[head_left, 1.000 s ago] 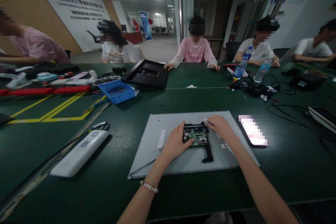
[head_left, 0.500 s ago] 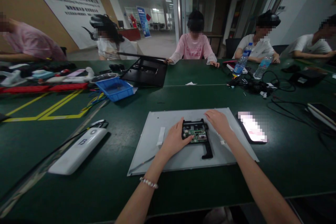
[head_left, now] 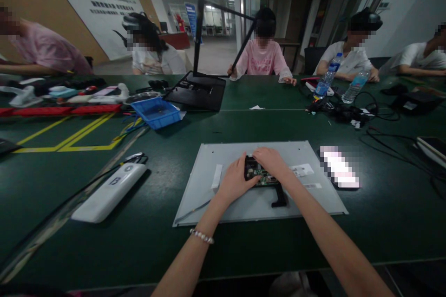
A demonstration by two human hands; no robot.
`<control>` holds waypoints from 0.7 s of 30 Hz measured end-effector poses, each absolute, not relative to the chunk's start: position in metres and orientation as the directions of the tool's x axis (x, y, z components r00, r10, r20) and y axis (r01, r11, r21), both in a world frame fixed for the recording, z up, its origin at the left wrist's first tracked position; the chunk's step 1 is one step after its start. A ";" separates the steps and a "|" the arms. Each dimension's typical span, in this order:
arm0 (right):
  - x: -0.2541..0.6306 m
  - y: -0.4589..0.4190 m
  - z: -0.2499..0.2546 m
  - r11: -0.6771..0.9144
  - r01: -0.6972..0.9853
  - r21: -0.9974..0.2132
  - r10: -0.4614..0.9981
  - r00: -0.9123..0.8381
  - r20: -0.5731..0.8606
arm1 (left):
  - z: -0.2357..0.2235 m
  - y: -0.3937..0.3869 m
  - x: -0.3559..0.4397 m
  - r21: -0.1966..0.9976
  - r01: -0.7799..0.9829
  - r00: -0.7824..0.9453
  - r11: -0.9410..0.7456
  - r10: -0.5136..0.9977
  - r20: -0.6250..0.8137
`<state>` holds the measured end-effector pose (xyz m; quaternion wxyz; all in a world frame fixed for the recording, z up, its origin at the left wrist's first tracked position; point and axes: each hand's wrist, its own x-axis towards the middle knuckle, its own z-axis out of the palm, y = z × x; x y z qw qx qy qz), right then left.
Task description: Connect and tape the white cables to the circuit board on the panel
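Note:
A green circuit board in a black plastic bracket [head_left: 279, 195] lies on a flat grey-white panel [head_left: 251, 209] in front of me. My left hand [head_left: 235, 180] grips its left side, thumb over the front edge of the circuit board [head_left: 264, 180] and fingers along the far left. Curled over the bracket's far right part is my right hand [head_left: 272, 163], which covers much of the board. Its fingertips touch the far edge; its thumb is hidden. The bracket's hooked arm sticks out towards me.
Right of the panel lies a lit phone [head_left: 339, 167]. On the left are a white power bank [head_left: 109, 193] with a cable and a blue tray [head_left: 156, 112]. Across the table, a person raises a black frame [head_left: 198, 39]. Water bottles [head_left: 328, 75] and cables stand at the back right.
My right hand has moved left from beside the bracket onto it. My left hand keeps its hold. Across the table, the black frame has been lifted upright off the black panel.

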<state>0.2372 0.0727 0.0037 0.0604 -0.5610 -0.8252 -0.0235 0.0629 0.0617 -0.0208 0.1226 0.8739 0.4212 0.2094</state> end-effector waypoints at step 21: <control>0.284 0.041 0.027 0.204 0.937 -0.284 0.974 -0.164 0.157 | -0.015 0.057 0.062 0.427 0.659 0.564 -0.619 0.782 0.265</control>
